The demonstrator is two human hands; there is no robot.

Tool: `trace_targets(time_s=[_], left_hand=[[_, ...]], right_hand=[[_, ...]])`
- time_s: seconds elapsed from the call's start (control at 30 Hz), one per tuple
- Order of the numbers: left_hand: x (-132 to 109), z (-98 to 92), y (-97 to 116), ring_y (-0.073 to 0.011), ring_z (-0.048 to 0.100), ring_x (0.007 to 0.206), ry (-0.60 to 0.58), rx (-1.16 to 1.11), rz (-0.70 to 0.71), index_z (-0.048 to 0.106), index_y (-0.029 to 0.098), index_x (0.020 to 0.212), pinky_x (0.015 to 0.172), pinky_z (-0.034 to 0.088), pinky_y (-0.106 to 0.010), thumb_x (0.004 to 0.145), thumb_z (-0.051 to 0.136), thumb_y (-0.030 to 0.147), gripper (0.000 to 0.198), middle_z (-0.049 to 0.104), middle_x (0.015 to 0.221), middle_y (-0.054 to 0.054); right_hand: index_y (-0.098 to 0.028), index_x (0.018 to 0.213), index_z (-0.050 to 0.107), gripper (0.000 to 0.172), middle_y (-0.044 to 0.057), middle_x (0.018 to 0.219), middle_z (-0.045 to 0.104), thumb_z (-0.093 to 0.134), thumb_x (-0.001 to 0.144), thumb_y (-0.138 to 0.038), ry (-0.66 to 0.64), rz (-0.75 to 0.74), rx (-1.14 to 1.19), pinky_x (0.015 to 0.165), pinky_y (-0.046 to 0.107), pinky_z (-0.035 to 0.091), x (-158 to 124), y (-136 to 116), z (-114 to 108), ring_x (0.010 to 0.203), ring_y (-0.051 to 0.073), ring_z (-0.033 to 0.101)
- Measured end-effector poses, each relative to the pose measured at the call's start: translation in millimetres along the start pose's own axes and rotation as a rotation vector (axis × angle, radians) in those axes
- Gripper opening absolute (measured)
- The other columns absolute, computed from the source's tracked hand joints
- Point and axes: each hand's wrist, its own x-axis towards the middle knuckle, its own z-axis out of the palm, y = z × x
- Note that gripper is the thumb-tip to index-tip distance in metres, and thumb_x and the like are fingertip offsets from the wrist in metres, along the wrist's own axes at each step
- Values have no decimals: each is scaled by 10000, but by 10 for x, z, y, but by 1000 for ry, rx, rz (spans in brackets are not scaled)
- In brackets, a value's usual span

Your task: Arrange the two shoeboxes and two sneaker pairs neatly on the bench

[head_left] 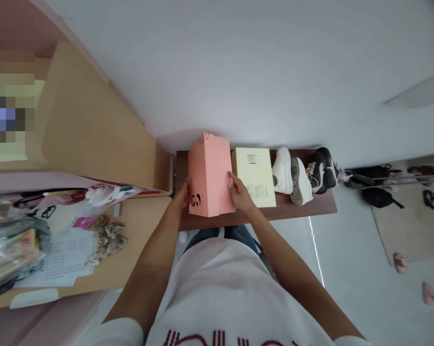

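A pink shoe box (217, 173) is held tilted between my two hands above the brown shelf top (292, 207). My left hand (182, 194) presses on its left side near the lower corner, the fingers partly hidden behind it. On the opposite side, my right hand (239, 192) grips the box's right edge with thumb and fingers. Black lettering shows on the box's lower left face. Just right of it lies a pale yellow box (256, 175) with printed labels, close to my right hand. White shoes (283, 170) and black shoes (318, 170) stand farther right in a row.
To the left is a wooden desk (141, 230) with papers (67, 254), a patterned scrunchie-like bundle (107, 238) and plastic bags. A grey wall (238, 72) rises behind the shelf. Black bags (377, 197) and pink slippers (400, 263) lie on the right.
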Motion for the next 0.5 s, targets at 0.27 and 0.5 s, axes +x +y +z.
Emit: trace_targets(time_s=[0.27,0.5], left_hand=[[-125,-187,-18,-297,748,1081,-107,-181,54,699,145,1206,973,589,-468,851,771,501,508,770,1154,-183],[-454,-390,116,-261,754,1048,-13,-234,263,730,144,1080,971,607,-411,789,857,332,369,793,1087,-130]], right_hand=[[-249,1506,535,774,93,1582,497,631,873,-684,32,140,-41,1262,471,318,25,-151,-34,1476,287,448],[-235,1526,501,908,98,1623,440,790,764,-635,-58,248,52,1251,494,353,170,-349,-8,1487,311,438]])
